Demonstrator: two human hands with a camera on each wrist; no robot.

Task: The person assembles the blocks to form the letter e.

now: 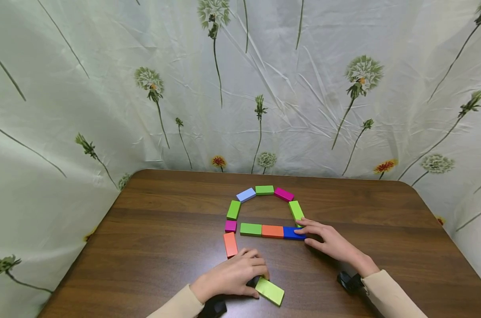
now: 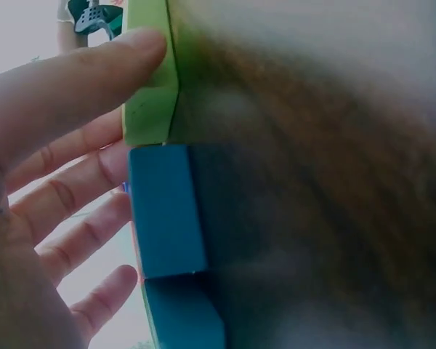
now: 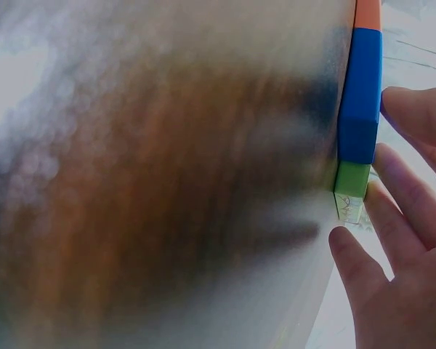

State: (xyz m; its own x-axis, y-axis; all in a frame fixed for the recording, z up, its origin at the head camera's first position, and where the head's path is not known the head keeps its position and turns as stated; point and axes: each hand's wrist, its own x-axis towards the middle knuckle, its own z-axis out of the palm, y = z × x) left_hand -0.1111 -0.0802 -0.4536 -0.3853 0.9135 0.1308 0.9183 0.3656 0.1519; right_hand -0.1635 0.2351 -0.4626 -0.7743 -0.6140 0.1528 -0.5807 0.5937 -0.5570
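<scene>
In the head view my left hand [image 1: 240,274] is low in the middle, pinching one end of a lime green block [image 1: 270,291] between thumb and forefinger. Two teal-blue blocks [image 2: 167,211] line up beside it in the left wrist view, mostly hidden from the head camera under that hand. My right hand [image 1: 329,240] lies at the right end of a straight row, its extended fingers touching the blue block [image 1: 291,233] and the near end of another lime block [image 1: 296,212]. An orange block [image 1: 272,231] and a green block [image 1: 251,229] continue that row leftward.
Above the row, blocks curve in an arch: magenta [image 1: 284,194], green [image 1: 264,190], light blue [image 1: 246,195] and green [image 1: 233,210]. Down the left side come a small magenta block [image 1: 230,226] and a coral block [image 1: 230,245]. A floral curtain [image 1: 304,88] hangs behind the wooden table [image 1: 157,229].
</scene>
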